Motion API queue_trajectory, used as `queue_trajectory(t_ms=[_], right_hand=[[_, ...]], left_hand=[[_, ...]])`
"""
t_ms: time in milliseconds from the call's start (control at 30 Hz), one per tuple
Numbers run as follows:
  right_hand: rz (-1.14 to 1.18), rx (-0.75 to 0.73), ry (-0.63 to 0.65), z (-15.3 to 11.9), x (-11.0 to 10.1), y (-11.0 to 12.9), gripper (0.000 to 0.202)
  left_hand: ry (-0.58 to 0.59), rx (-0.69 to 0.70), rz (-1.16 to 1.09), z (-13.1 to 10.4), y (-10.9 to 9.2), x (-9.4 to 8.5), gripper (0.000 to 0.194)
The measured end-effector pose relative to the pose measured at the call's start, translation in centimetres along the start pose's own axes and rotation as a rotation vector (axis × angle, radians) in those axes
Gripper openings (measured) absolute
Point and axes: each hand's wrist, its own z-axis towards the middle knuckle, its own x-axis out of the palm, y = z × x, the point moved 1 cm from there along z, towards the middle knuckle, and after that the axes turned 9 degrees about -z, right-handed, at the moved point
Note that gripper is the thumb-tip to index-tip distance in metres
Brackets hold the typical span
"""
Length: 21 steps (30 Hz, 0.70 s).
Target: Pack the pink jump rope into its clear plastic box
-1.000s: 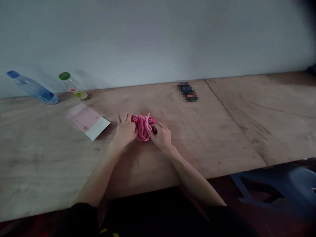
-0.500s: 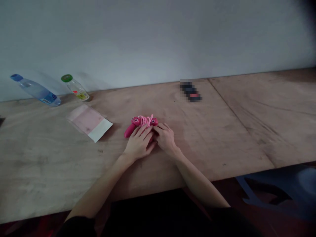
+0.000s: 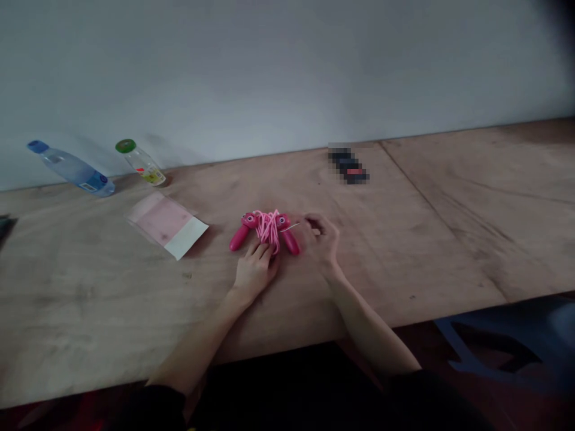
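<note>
A pink skipping rope [image 3: 268,226] lies bundled on the table, its cord looped between two darker pink handles with eye-like decorations. At the lower end of the coils, my left hand [image 3: 256,268] has its fingers curled onto the cord, holding it down. Out to the right, my right hand [image 3: 322,238] is slightly blurred, with thumb and fingertips pinched together. A thin whitish tie [image 3: 290,227] stretches from beside the right handle to those fingertips. Its exact kind is too fine to tell.
A pink and white packet [image 3: 168,224] lies left of the rope. Behind it, a blue-capped plastic bottle [image 3: 74,170] and a green-capped bottle [image 3: 144,164] stand near the wall. A pixelated dark object [image 3: 348,166] sits at the back. A blue chair [image 3: 494,347] is below the table's right edge.
My right hand has moved right, away from the bundle, drawing out the thin tie. My left hand has slid down to the coils' lower end, so the right handle now shows.
</note>
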Motion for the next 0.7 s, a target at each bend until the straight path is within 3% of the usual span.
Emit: queue_trajectory(t_ms=[100,167,233,367,433,567,700], right_hand=[[0.107,0.102,-0.234,1.5,-0.9,-1.3,0.029],[0.106,0.142,-0.314,2.3,-1.4,-2.5,0.031],[0.026,0.138,-0.247,2.7,-1.6,-3.5,0.03],[-0.215,0.029,0.11,2.2,-1.0,-4.8,0.022],[-0.324,-0.081,0.203,1.8,-0.7,-4.8,0.017],[-0.422,-0.24,0.217,1.5,-0.4,-3.8,0.022],[-0.392,-0.257,0.203,1.0,-0.5,-2.0,0.028]], left_hand=[[0.004,-0.008,0.014,0.0,0.0,0.1,0.019],[0.021,-0.004,0.014,0.0,0.1,-0.1,0.021],[0.05,0.012,0.015,0.0,0.1,-0.3,0.022],[0.088,0.039,0.032,-0.3,0.2,-0.6,0.028],[0.099,0.059,0.022,-0.5,0.3,-0.9,0.034],[0.104,0.164,-0.076,-0.3,0.7,-2.2,0.05],[-0.003,0.19,-0.118,0.4,1.9,-4.2,0.043]])
